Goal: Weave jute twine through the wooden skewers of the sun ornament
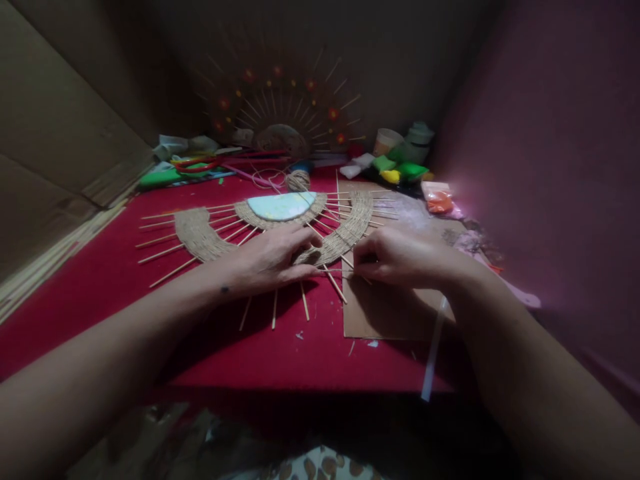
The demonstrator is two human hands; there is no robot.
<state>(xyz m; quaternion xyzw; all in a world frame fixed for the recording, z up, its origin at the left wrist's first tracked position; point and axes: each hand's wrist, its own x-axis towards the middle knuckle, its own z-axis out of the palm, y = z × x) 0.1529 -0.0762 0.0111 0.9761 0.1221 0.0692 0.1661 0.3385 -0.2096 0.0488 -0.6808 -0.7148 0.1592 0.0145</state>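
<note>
A half-round piece woven of twine over thin wooden sticks (200, 233) lies on the red-covered table, with a pale blue half-disc (281, 206) at its centre. My left hand (280, 257) rests over the front of its outer woven band, fingers and thumb closed around the band's edge. To the right, my right hand (395, 257) has its fingers pinched together on a strand of twine (336, 271). The strand runs taut between both hands, across a stick. My right fingertips are partly hidden. Bare stick ends stick out below my left hand.
Cardboard (370, 313) lies under the right side. Behind are a twine ball (299, 179), red-handled scissors (195, 165), coloured packets (411, 171), a cup (387, 141) and a finished-looking fan with flowers (283, 137). A pale translucent stick (434, 350) overhangs the front edge.
</note>
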